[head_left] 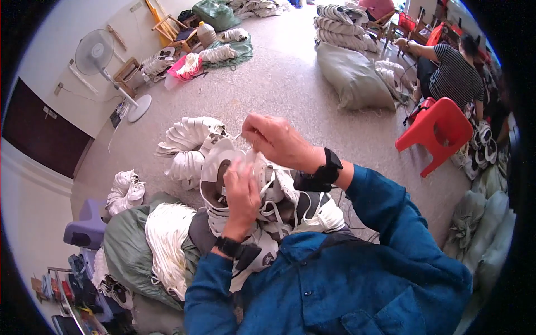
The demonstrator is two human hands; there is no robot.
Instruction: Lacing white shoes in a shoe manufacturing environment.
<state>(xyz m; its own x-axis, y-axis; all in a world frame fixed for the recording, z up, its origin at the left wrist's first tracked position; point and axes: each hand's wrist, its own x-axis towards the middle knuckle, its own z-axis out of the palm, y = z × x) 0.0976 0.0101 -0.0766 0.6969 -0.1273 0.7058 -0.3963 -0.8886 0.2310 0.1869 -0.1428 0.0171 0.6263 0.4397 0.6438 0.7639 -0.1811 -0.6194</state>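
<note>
A stack of white and grey shoe uppers (213, 177) rests upright at my lap, the top one facing up with its grey lining showing. My left hand (241, 195) is at that top upper, its fingertips smeared by motion, so their grip is unclear. Above the upper's far edge, my right hand (277, 139) is closed in a pinch, with a thin white shoelace at its fingers. White laces (271, 209) hang loosely on the uppers nearer my body. To the left, a thick bundle of white shoelaces (169, 243) lies over a green sack (127, 240).
More stacked uppers (187, 139) stand on the floor just beyond. A purple stool (86, 226) is at left, a standing fan (96, 53) far left. At right are a red stool (438, 131), a stuffed sack (354, 78) and a seated person in a striped shirt (455, 75).
</note>
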